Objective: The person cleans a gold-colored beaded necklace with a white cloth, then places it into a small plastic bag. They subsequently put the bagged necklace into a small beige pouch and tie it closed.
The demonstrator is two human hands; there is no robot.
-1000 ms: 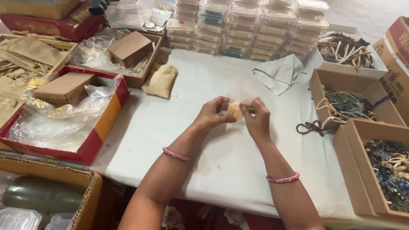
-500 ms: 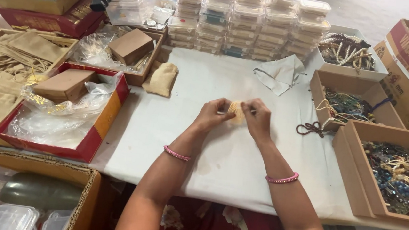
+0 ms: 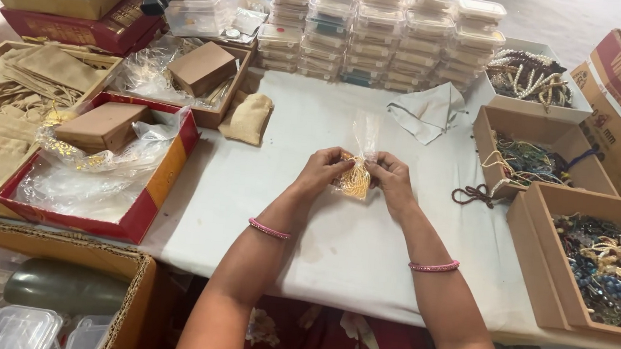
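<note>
Now the person's left hand [image 3: 323, 170] and right hand [image 3: 391, 179] are both pinched shut on a little clear bag [image 3: 359, 163]; they hold it up over the middle of the white cloth [image 3: 335, 235] on the table, not touching it; inside the bag sits a small yellow bunch of beads [image 3: 355, 182], down at the bottom; the top of the bag stands up loose and open-looking above the fingers.

To do this bit well, I think the fingers should grip the bag at its sides, just above the beads, so the bunch stays low and nothing slips out; the hold should be soft, because the plastic is thin and could tear; keeping the bag upright helps too.

Just to the right lie a dark cord [image 3: 471, 194] and brown boxes [image 3: 585, 255] full of beads; stacks of clear tubs [image 3: 381, 32] stand at the back; a red tray [image 3: 137, 212] sits well off to the left; a tan pouch [image 3: 248, 118] rests near it.
</note>
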